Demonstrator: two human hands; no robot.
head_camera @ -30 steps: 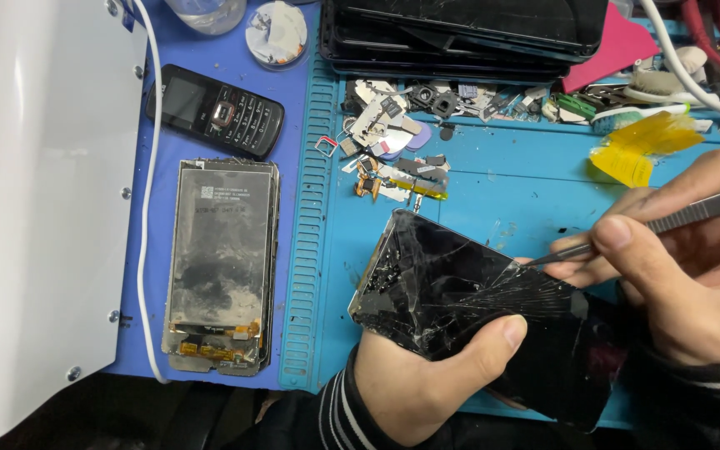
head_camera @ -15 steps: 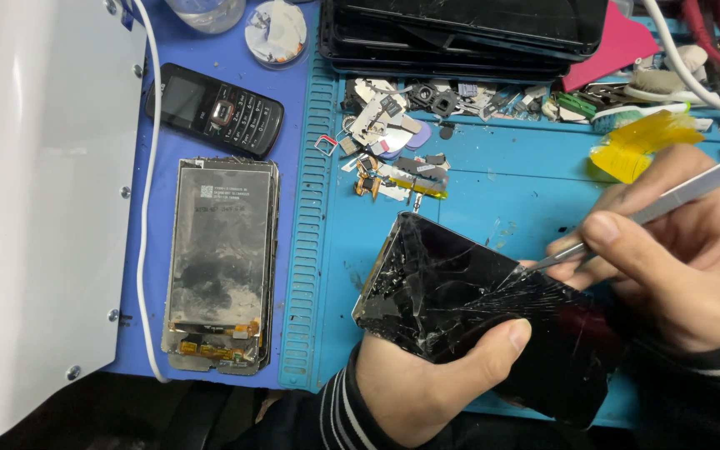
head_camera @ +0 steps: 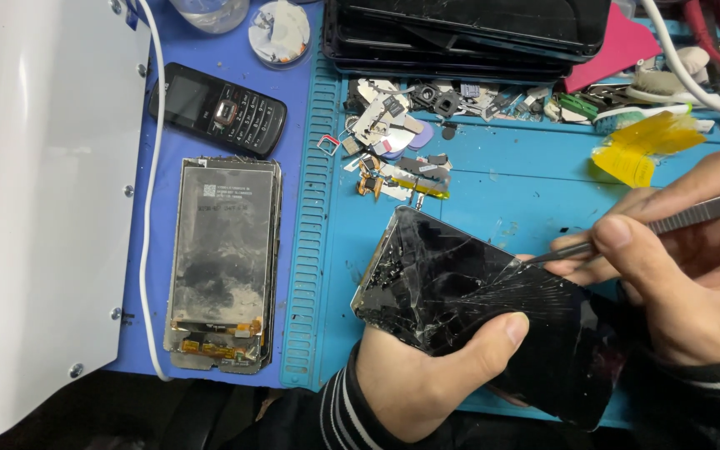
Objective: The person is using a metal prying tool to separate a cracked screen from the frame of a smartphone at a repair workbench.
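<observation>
Left hand (head_camera: 414, 379) grips the cracked phone screen (head_camera: 477, 312) above the blue mat (head_camera: 535, 179), now tilted slightly more upright. Right hand (head_camera: 677, 275) pinches metal tweezers (head_camera: 652, 227), whose tip has crept to the shattered edge (prying seems underway).

Head view, steeply down, close over mat (head_camera: 535, 179)

Looking at a phone repair workbench: blue ridged repair mat (head_camera: 493, 179) lying under small loose phone parts (head_camera: 402, 142), opened phone body (head_camera: 222, 262) and old keypad phone (head_camera: 217, 108) resting beside, stack of dark screens (head_camera: 468, 33) waiting behind.
</observation>
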